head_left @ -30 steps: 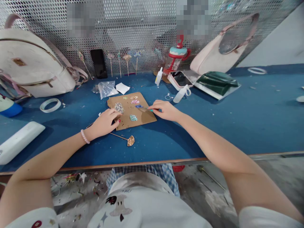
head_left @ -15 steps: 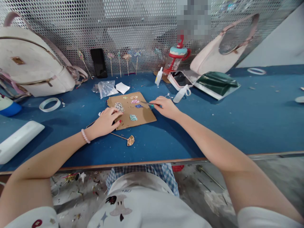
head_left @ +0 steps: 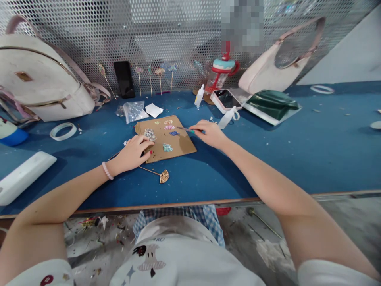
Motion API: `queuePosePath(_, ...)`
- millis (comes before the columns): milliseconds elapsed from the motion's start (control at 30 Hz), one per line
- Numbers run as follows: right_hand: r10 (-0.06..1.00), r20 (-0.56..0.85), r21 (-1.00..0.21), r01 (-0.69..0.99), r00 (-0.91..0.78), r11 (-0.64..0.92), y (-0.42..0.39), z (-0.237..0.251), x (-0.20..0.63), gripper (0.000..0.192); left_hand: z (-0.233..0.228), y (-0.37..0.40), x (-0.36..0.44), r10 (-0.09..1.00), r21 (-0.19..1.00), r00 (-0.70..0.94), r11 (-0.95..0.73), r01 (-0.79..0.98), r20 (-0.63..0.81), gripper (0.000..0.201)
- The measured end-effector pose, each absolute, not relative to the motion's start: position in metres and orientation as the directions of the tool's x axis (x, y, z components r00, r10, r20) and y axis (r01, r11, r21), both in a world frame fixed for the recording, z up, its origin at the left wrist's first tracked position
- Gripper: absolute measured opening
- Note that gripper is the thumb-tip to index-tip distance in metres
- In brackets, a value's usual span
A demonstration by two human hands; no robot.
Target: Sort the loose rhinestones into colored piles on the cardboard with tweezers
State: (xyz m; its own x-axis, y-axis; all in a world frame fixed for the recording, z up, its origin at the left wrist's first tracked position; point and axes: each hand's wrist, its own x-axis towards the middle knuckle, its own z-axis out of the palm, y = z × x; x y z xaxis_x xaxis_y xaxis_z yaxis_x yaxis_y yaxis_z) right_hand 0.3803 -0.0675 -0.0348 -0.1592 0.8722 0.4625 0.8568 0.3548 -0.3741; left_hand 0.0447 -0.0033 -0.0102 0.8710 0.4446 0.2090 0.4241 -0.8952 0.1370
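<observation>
Cardboard (head_left: 166,137) with small bead piles lies on the blue table (head_left: 297,147). Right hand (head_left: 210,133) pinches a thin tool (head_left: 184,129), its tip too fine to make out. Left hand (head_left: 132,153) rests on the cardboard's edge, fingers curled; any hold is hidden

Blue table (head_left: 297,151) with a brown cardboard sheet (head_left: 181,145) holding silver, pink, blue and teal bead piles, plus a white backpack (head_left: 41,85) with gold trim, a black phone (head_left: 124,79), a dark green pouch (head_left: 272,103), and red nails on the left hand (head_left: 131,153).
</observation>
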Motion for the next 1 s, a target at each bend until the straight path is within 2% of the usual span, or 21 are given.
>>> queuePosePath(233,0.92,0.377,-0.506,0.809,-0.105,0.3,-0.066,-0.031,0.4,0.021,-0.009,-0.004,0.045,0.446,0.143,0.871,-0.894,0.424,0.206,0.034)
queuePosePath(1000,0.93,0.368,-0.547,0.808,0.0,0.217,-0.063,-0.034,0.394,0.022,-0.008,-0.005,0.046,0.453,0.169,0.872,-0.889,0.426,0.184,0.036)
